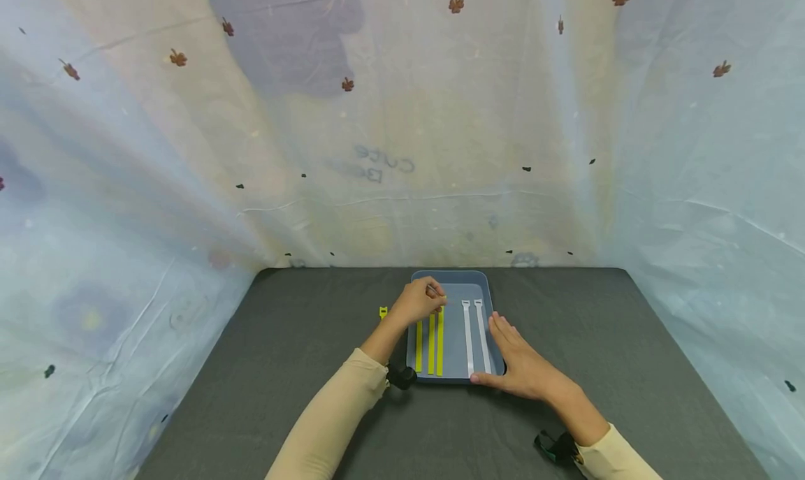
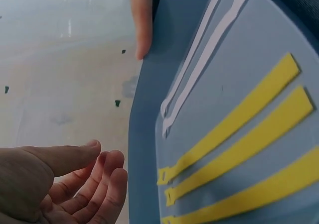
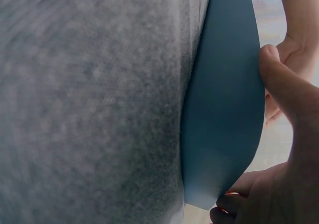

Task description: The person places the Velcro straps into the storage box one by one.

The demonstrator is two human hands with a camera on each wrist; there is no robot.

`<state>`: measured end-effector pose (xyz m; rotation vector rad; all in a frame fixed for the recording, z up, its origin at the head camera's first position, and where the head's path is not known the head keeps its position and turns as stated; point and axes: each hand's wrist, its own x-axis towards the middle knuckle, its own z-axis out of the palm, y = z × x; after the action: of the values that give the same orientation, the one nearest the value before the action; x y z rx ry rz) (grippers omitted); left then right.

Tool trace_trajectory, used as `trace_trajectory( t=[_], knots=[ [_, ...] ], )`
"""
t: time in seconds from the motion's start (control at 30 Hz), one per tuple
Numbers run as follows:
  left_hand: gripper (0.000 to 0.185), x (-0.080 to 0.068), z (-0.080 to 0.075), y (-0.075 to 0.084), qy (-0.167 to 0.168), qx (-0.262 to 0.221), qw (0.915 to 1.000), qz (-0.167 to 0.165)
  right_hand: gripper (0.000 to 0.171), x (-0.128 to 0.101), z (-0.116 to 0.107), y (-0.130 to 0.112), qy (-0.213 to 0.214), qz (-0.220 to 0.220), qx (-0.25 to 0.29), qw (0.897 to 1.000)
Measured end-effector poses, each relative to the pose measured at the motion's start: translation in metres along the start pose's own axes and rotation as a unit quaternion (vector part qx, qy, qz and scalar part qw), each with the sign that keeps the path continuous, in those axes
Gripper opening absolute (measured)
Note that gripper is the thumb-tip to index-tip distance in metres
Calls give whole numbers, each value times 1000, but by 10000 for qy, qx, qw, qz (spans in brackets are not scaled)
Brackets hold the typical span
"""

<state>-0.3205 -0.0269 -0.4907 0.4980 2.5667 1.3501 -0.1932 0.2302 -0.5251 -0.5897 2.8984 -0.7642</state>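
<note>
A blue-grey tray (image 1: 453,326) lies on the dark table. Inside it are three yellow cable straps (image 2: 239,117) with slotted heads on the left and two white cable straps (image 1: 468,337) on the right, all lengthwise. My left hand (image 1: 420,301) hovers over the tray's far left part, near the yellow heads. In the left wrist view its fingers are loosely bent, with nothing visible between them and the thumb. My right hand (image 1: 525,365) grips the tray's near right corner, thumb on the near rim and fingers along the right side.
Another yellow strap (image 1: 383,312) lies on the table left of the tray, partly hidden by the left arm. A patterned sheet (image 1: 402,117) hangs behind the table (image 1: 314,305) and at both sides.
</note>
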Motion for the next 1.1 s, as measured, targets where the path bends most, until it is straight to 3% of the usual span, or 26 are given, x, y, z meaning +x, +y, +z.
trace_trajectory(
  t=[0.63, 1.1],
  knots=[
    [12, -23, -47, -28, 437, -22, 9984, -349, 131, 0, 0, -1, 70, -26, -38, 10000],
    [15, -41, -75, -72, 880, 256, 9943, -537, 130, -1, 0, -2, 79, -64, -68, 9999]
  ],
)
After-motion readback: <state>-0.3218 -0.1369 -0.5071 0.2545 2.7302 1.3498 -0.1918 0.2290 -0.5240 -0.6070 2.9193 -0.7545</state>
